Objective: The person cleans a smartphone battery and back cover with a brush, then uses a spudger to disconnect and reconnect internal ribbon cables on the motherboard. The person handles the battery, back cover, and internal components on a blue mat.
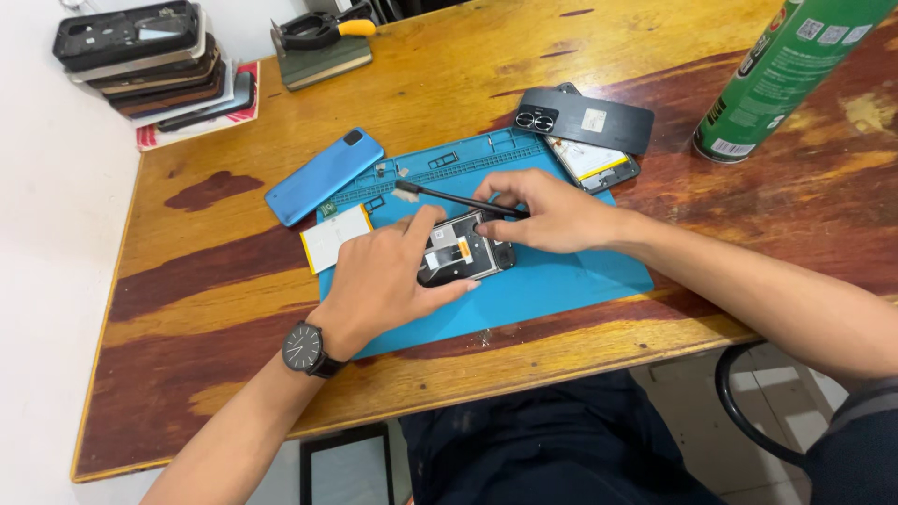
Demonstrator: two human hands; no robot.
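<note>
Your left hand (388, 281) pins the opened phone (465, 248) flat; your right hand (543, 210) grips a brush (458, 199) slanting leftward just above it.

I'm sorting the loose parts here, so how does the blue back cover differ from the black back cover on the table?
The blue back cover lies left of the blue mat, flat on bare wood; the black back cover lies beyond the mat, resting on an opened phone. The blue one has a small single camera cutout; the black one shows two round lens rings. Neither hand touches them.
</note>
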